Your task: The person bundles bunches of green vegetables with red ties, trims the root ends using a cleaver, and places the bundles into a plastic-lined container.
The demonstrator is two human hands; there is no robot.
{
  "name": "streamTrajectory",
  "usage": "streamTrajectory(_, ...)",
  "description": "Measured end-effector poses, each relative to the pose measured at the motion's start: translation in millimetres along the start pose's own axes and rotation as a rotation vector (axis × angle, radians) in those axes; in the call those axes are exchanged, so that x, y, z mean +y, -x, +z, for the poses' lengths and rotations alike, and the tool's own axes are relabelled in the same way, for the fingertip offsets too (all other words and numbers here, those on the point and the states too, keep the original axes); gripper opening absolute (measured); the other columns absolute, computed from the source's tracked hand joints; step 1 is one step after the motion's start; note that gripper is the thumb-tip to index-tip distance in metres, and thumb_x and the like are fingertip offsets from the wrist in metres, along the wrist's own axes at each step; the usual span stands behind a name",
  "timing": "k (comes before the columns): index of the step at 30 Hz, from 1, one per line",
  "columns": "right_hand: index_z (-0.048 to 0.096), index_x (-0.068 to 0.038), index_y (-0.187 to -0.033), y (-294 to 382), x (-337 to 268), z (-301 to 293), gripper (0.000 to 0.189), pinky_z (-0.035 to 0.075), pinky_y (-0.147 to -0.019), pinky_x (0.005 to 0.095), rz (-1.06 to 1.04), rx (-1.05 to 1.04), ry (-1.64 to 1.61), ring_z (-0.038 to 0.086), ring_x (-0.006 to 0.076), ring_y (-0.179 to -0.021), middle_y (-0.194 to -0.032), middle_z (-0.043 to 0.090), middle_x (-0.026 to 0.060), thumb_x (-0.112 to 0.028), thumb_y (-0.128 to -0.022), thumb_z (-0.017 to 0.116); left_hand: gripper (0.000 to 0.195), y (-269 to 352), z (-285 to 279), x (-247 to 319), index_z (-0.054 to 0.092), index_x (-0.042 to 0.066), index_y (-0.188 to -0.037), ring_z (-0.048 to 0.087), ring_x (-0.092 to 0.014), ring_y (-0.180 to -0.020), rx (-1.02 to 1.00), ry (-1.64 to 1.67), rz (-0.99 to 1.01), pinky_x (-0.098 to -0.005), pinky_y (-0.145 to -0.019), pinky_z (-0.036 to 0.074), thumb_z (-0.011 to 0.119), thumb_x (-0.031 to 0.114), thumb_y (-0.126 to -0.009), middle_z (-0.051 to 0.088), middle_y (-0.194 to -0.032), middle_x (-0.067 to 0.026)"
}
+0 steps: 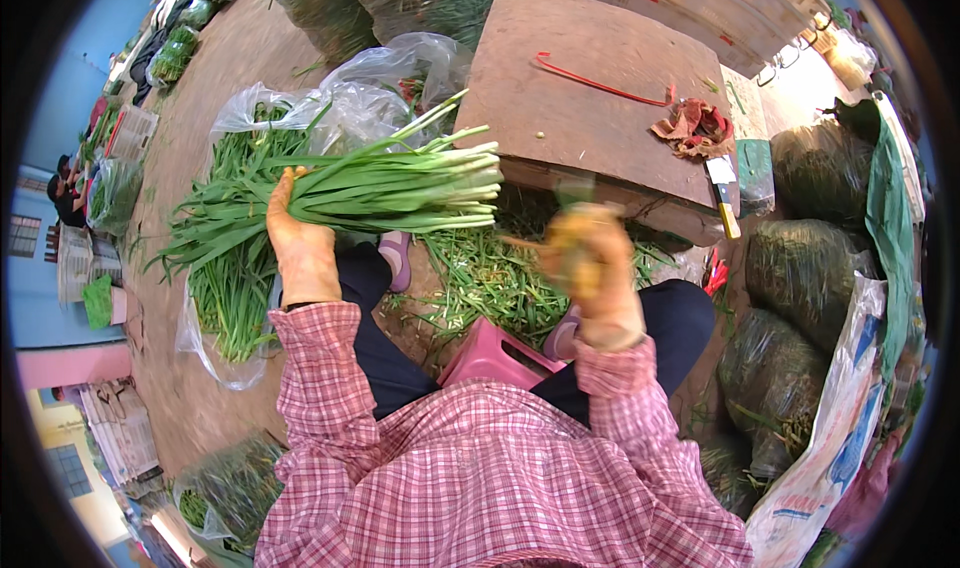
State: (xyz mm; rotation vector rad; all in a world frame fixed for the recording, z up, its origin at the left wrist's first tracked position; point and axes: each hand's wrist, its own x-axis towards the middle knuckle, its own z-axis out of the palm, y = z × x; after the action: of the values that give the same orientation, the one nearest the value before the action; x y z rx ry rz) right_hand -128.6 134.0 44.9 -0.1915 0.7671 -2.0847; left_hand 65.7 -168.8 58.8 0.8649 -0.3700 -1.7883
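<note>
My left hand point(301, 245) grips a thick bunch of flat-leaved green chives point(390, 185), the pale cut stalk ends pointing right towards a low board-topped table point(600, 80). Beneath the leaf end, more loose chives point(236, 298) lie on clear plastic sheeting point(247, 369). On the right, my right hand point(592, 260) is blurred by motion. It is closed around a yellowish thing, with a faint blade-like shape above it; what it is cannot be made out. Green and white trimmings point(487, 275) cover the floor between my feet, below both hands.
A red strip point(600, 84), a crumpled reddish cloth point(694, 129) and a knife point(724, 200) with a black and yellow handle lie on the table. Bagged greens point(795, 275) stand at the right. A pink plastic stool point(495, 358) is under me. People point(67, 197) are at far left.
</note>
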Motion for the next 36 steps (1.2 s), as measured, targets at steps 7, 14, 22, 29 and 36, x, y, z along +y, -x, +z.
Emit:
streamTrajectory(7,0.065,-0.001,-0.128,-34,17,-40,0.052,0.050,-0.093,0.0304,0.066,0.133,1.088,0.065,0.0170,-0.105,-0.115,0.071,0.0127,-0.027,-0.085,0.079,0.017,3,5,-4,0.068,0.006,-0.106,0.064,-0.028,-0.103,0.051,0.039,-0.046,-0.0477,-0.100,0.049,0.066,0.012,-0.090,0.070,-0.107,-0.0085)
streamTrajectory(14,0.074,0.000,-0.097,-43,28,-18,0.023,0.051,-0.078,0.0268,0.130,0.050,0.913,0.067,0.0128,-0.082,-0.088,0.075,0.0070,-0.019,-0.085,0.077,0.015,2,4,-17,0.066,0.005,-0.105,0.064,-0.029,-0.103,-0.009,-0.031,-0.044,-0.0505,-0.098,0.050,0.062,0.010,-0.091,0.069,-0.108,-0.0100)
streamTrajectory(22,0.071,0.006,-0.088,3,-17,-64,0.026,0.053,-0.074,0.0320,0.008,-0.101,0.388,0.067,0.0210,-0.073,-0.087,0.073,0.0166,-0.018,-0.091,0.062,0.019,-11,5,-2,0.067,0.005,-0.107,0.063,-0.029,-0.103,0.097,-0.001,0.002,-0.0490,-0.098,0.050,0.064,0.013,-0.091,0.069,-0.109,-0.0096)
streamTrajectory(29,0.073,-0.006,-0.117,26,-54,-47,0.032,0.055,-0.070,0.0271,0.218,0.104,1.540,0.068,0.0151,-0.073,-0.086,0.074,0.0136,-0.018,-0.087,0.073,0.017,-39,-11,44,0.065,0.005,-0.106,0.065,-0.027,-0.099,0.115,0.033,0.122,-0.0458,-0.096,0.052,0.061,0.016,-0.093,0.069,-0.105,-0.0083)
streamTrajectory(36,0.066,-0.002,-0.126,-47,38,56,0.040,0.048,-0.047,0.0260,0.164,0.132,0.855,0.063,0.0100,-0.056,-0.088,0.074,0.0104,-0.018,-0.091,0.073,0.018,6,15,3,0.065,0.006,-0.108,0.064,-0.027,-0.099,0.074,0.063,-0.011,-0.0467,-0.096,0.051,0.062,0.015,-0.093,0.068,-0.106,-0.0086)
